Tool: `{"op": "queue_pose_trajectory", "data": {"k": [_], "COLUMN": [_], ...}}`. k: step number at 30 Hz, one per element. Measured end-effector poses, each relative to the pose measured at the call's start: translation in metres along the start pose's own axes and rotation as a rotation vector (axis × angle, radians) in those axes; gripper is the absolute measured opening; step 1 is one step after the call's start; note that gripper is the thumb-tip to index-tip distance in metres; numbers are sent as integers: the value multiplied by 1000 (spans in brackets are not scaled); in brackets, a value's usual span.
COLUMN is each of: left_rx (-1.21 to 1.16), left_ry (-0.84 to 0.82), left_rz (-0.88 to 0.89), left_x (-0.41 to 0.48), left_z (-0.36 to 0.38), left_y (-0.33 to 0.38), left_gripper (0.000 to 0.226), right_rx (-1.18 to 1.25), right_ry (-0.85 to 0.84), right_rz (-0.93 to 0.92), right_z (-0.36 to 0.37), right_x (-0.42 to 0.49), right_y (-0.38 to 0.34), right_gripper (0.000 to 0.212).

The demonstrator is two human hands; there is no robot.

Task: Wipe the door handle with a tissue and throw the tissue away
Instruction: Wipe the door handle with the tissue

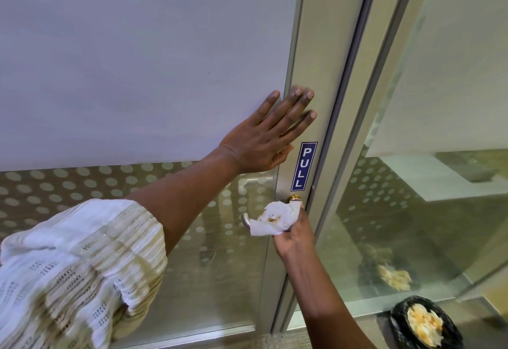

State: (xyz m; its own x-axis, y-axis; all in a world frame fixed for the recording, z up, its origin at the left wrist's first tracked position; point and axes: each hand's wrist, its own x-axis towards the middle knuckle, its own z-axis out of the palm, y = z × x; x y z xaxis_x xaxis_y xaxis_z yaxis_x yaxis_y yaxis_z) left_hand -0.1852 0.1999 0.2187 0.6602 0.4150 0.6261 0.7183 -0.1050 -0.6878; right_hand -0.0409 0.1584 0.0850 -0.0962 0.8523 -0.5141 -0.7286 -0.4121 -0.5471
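A metal lever door handle sticks out to the left from the door's silver frame, with a brass rose above it. My right hand grips a white tissue with brown stains, wrapped around the handle; only the handle's left tip shows. My left hand lies flat against the door with fingers spread, above the handle, half on the frosted panel and half on the frame.
A blue PULL sticker sits on the door frame just above the handle. A black-lined bin holding crumpled stained tissues stands on the floor at the lower right. A fixed glass panel is to the right of the door.
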Motion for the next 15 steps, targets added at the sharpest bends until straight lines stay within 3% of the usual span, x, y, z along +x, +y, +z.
{"op": "queue_pose_trajectory", "data": {"k": [1,6,15], "left_rx": [0,-1,15], "left_ry": [3,6,5], "left_rz": [-1,-6,-6], "left_x": [0,1,1], "left_z": [0,0,-1], "left_y": [0,0,1], "left_gripper": [65,65,63], "right_rx": [40,134,47], "right_ry": [29,160,301], "right_rz": [-9,-63,-79], "right_z": [2,5,6], "right_x": [0,-5,-10], "right_y": [4,21,37], "right_gripper": [11,25,31]}}
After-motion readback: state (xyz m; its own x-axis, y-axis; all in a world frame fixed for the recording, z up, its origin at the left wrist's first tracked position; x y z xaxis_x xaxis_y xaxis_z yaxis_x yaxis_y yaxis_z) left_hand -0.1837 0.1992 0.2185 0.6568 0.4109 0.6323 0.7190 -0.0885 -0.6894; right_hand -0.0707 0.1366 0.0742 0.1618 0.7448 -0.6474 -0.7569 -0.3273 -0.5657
